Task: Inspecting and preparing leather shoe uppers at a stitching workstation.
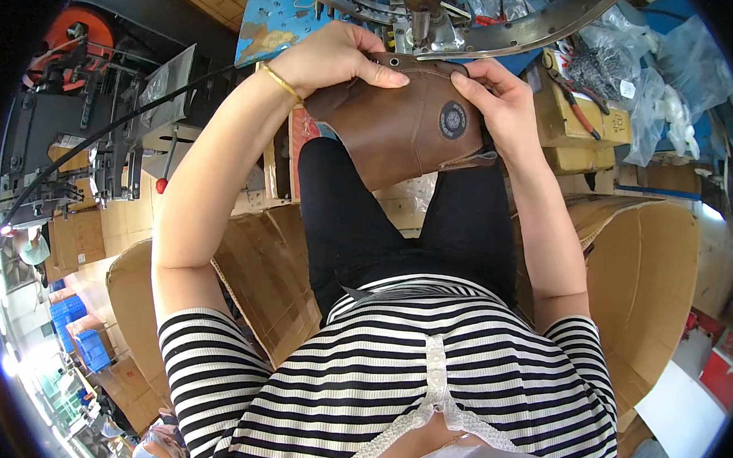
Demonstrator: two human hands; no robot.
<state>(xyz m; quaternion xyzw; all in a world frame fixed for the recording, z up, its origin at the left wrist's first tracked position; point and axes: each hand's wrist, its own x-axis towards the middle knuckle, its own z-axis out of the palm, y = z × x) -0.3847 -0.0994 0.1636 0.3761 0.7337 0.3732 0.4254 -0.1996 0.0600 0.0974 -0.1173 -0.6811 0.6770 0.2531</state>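
I hold a brown leather boot upper point(397, 127) with a round dark badge on its side, up against a metal machine head point(423, 16). My left hand point(338, 57) grips its upper left edge, thumb lying along the top rim near an eyelet. A gold bangle sits on that wrist. My right hand point(498, 99) pinches the upper right edge, fingers curled behind the leather. The piece hangs above my lap in black trousers.
A blue machine plate point(269, 25) and curved metal rim point(543, 23) lie ahead. Cardboard boxes point(637, 276) flank my legs on both sides. Red-handled pliers point(580, 107) rest on a yellow box at right, beside plastic bags point(665, 70). A black and orange machine point(75, 89) stands left.
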